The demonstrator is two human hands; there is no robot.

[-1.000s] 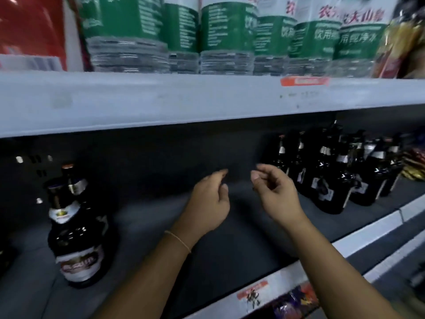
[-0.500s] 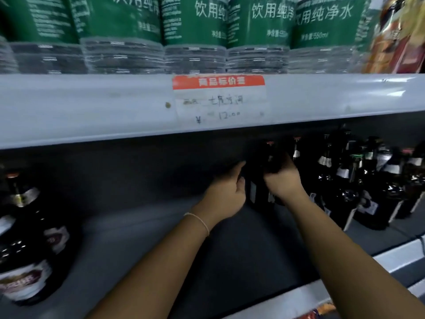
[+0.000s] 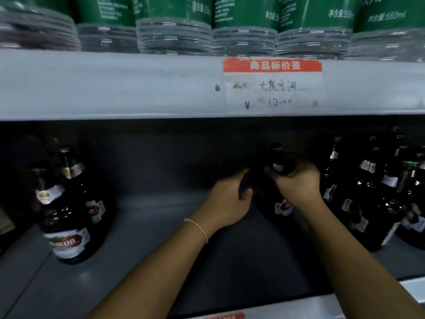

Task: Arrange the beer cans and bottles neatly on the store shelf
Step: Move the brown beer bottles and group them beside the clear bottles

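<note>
The shelf [image 3: 161, 226] fills the lower frame (dim inside). Water bottles [image 3: 174, 31] line the top. Right of centre, the right hand [image 3: 296, 183] grips a dark beer bottle [image 3: 279, 162] by its neck — the left hand [image 3: 227, 199] curls around something dark just beside it.

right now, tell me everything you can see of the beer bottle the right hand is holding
The beer bottle is dark glass with a reddish cap, a pale neck label and a white and red body label lower down. It stands about upright on the grey lower shelf, at the left edge of the group of dark bottles. The right hand grips its neck; the left hand curls against a dark shape beside it, too dim to identify.
</note>
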